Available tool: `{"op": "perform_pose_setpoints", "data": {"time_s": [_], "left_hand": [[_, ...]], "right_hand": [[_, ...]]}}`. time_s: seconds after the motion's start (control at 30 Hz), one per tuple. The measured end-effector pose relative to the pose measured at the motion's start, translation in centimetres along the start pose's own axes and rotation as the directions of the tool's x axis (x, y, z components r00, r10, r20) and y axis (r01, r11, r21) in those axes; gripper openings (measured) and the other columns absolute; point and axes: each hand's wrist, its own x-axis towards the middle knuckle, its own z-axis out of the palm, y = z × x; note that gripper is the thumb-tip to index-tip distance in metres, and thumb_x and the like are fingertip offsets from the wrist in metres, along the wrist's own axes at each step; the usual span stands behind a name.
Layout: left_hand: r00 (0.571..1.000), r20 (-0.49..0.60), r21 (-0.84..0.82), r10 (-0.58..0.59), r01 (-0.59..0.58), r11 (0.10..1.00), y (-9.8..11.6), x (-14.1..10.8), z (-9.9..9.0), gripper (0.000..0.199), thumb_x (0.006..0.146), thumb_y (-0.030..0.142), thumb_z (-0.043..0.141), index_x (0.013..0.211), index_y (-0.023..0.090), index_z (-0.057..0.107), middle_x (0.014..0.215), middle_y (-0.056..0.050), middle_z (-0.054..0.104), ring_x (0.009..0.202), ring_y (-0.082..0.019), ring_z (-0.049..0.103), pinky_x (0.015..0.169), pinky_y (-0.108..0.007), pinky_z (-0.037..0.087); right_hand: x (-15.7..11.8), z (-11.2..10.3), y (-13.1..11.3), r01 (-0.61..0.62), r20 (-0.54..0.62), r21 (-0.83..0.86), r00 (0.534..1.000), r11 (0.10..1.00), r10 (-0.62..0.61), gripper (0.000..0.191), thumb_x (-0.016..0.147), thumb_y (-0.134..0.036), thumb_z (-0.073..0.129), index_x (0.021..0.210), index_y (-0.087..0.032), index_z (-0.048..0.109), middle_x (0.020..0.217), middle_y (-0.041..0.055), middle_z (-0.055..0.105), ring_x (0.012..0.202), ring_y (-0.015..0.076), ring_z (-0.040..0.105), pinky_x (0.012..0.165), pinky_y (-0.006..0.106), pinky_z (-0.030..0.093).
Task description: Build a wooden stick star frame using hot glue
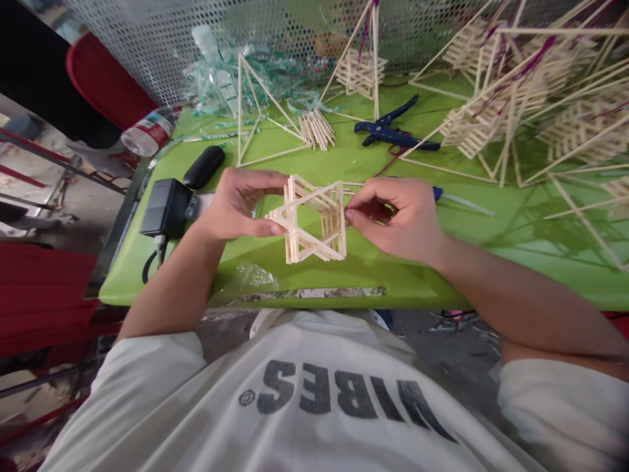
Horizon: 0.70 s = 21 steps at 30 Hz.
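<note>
A star-shaped lattice of stacked pale wooden sticks (292,226) is held above the near part of the green table. My left hand (240,206) grips its left side, thumb in front and fingers behind. At the lattice's right edge, my right hand (393,216) is closed in a pinch, thumb and fingertips right beside the sticks. Whatever lies between those fingertips is too small or hidden to make out. Behind the lattice is a bundle of short wooden sticks (317,128). A dark blue hand cutter (393,131) lies beyond my right hand.
An open stick frame (240,111) stands at the back. Several finished stick pieces with purple thread (521,98) crowd the right side. A black charger (166,208), a dark oval case (204,166) and a plastic bottle (150,131) lie left. Clear plastic wrap (253,275) is near the front edge.
</note>
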Motion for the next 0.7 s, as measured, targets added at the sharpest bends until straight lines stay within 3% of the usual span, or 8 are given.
{"op": "perform_pose_setpoints", "data": {"time_s": [0.27,0.5,0.7], "left_hand": [[0.999,-0.014,0.001,-0.05,0.05,0.999,-0.54,-0.41,0.05,0.08,0.061,0.062,0.118,0.133,0.037,0.094,0.119,-0.012,0.092,0.121,-0.041,0.09,0.107,-0.052,0.079],[1.0,-0.008,0.0,-0.03,0.03,1.0,-0.52,-0.38,0.23,0.089,0.055,0.067,0.119,0.135,0.037,0.093,0.117,-0.012,0.092,0.116,-0.041,0.09,0.103,-0.051,0.08],[0.999,0.002,-0.007,-0.033,0.033,0.999,-0.55,-0.26,0.04,0.088,0.057,0.064,0.119,0.137,0.038,0.093,0.118,-0.012,0.092,0.116,-0.041,0.091,0.106,-0.053,0.08]], "right_hand": [[-0.07,0.21,0.03,-0.006,-0.006,-0.011,1.0,1.0,0.006,0.013,0.09,-0.015,0.083,0.082,-0.023,0.078,0.07,-0.0017,0.068,0.056,0.011,0.047,0.053,0.033,0.033],[0.03,0.17,-0.12,-0.014,0.007,0.044,1.0,0.999,0.013,0.017,0.084,-0.011,0.08,0.08,-0.023,0.07,0.069,-0.003,0.063,0.057,0.0104,0.046,0.053,0.032,0.034],[0.1,-0.09,-0.04,-0.075,0.026,0.096,0.997,0.993,0.073,0.019,0.097,-0.02,0.083,0.083,-0.023,0.072,0.064,-0.0033,0.058,0.054,0.0098,0.04,0.05,0.032,0.029]]}}
